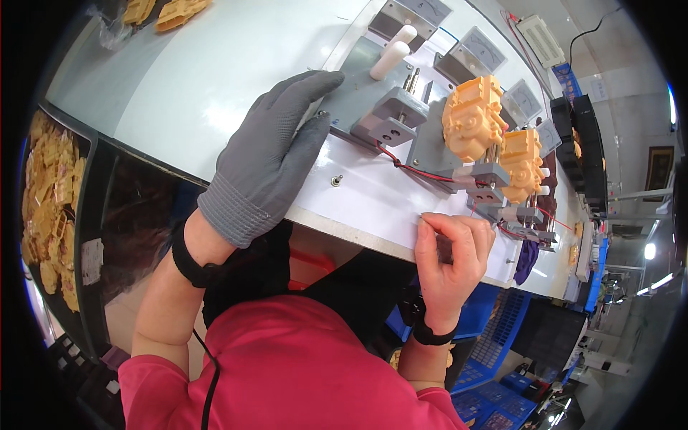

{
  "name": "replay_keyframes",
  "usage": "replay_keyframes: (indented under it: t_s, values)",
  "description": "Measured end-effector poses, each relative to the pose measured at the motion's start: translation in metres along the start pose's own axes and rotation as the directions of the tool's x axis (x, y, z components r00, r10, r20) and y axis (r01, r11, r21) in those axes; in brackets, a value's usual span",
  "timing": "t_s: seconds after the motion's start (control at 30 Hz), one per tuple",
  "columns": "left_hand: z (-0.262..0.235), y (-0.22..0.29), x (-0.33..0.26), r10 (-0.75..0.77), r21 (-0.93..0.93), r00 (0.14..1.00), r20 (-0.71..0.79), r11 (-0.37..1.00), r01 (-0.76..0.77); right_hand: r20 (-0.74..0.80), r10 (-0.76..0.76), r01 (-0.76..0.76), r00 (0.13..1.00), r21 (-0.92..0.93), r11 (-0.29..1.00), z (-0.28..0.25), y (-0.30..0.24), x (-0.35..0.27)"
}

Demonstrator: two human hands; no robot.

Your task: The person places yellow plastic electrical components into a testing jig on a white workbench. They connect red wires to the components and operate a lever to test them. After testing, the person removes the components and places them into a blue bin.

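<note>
My left hand (269,158), in a grey knit glove, lies at the left edge of a grey metal fixture plate (351,86). Its fingers are stretched out, with the thumb apart. Two white pegs (391,59) stand on that plate, beside a grey clamp block (393,116) with red and black wires. My bare right hand (455,254) is at the bench's front edge, fingers curled and thumb and forefinger tips together; anything between them is too small to make out. Beyond it, two orange moulded plastic parts (473,118) (522,165) sit on neighbouring fixtures.
Analog meters (473,54) line the back of the fixtures. A small toggle switch (336,180) rises from the white bench top (365,208). At the left is a black bin (89,236) of orange parts; more parts (179,13) lie far left. Blue crates (494,337) stand below right.
</note>
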State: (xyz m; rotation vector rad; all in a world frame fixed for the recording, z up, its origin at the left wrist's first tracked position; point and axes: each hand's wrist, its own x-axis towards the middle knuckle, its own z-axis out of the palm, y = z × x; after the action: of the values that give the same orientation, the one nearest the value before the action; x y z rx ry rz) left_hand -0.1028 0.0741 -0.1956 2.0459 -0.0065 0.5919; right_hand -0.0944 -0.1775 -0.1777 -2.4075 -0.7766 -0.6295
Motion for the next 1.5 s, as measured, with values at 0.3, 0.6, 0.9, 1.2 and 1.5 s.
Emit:
replay_keyframes:
  t_s: [0.3,0.6,0.9,1.2,1.5]
  values:
    - [-0.004,0.001,0.0,-0.002,0.016,0.998,0.064,1.0,0.0,-0.038,-0.019,0.019,0.999,-0.019,1.0,0.003,0.001,0.0]
    - [-0.004,0.0,0.001,0.017,0.023,0.998,0.053,1.0,-0.019,-0.041,-0.03,0.028,0.999,-0.03,0.999,0.003,0.002,0.001]
    - [-0.006,0.003,-0.002,0.01,0.02,0.998,0.057,1.0,-0.011,-0.048,-0.031,0.03,0.998,-0.028,0.999,0.002,0.002,-0.001]
    - [-0.006,0.004,0.001,-0.006,0.042,0.997,0.082,0.999,0.003,-0.033,0.019,-0.017,0.999,0.044,0.999,-0.003,0.0,0.006]
    - [-0.029,0.09,0.043,0.33,0.093,0.933,0.145,0.934,-0.345,-0.224,0.143,-0.035,0.964,0.427,0.903,-0.006,0.001,0.006]
